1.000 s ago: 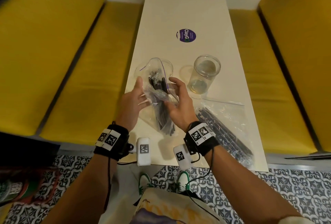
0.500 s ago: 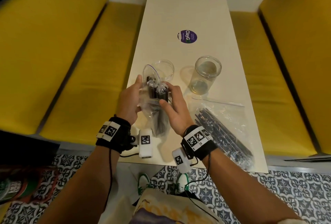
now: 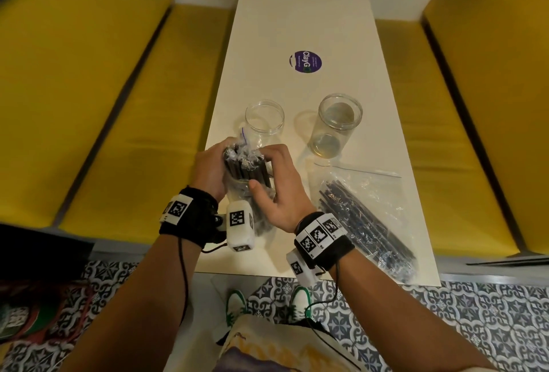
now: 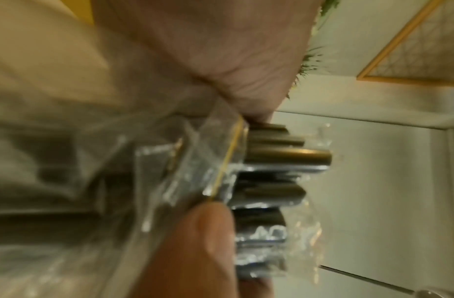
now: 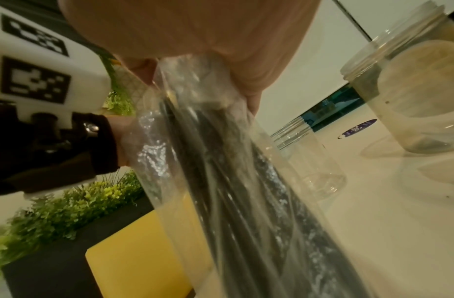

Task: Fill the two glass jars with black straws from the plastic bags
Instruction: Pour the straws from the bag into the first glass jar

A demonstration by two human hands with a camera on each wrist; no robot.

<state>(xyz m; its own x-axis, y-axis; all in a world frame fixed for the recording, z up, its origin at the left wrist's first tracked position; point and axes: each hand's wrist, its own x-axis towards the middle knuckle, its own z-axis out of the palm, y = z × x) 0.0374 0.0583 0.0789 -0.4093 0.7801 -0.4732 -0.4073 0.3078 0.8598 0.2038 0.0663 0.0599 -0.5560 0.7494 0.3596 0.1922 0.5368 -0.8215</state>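
Observation:
Both hands grip one clear plastic bag [image 3: 237,190] of black straws [image 3: 248,168], held upright over the table's near left part. My left hand [image 3: 211,169] wraps its left side and my right hand [image 3: 277,184] its right side. The straw tips [image 4: 284,159] stick out of the bag's mouth. In the right wrist view the bag [image 5: 220,181] hangs down from the fingers. Just beyond the hands stands an empty glass jar [image 3: 264,117]. A second glass jar [image 3: 337,125] stands to its right. A second bag of black straws [image 3: 365,217] lies flat at the near right.
The narrow white table [image 3: 297,14] carries a round purple sticker [image 3: 306,61] further back. Yellow bench cushions [image 3: 89,104] flank it on both sides. The table's near edge [image 3: 267,275] lies under my wrists, with patterned floor tiles below.
The hands have closed in around the bag and stood it upright, bunching the plastic down so the straw tips show at its mouth. The bag sits a little nearer the left jar.

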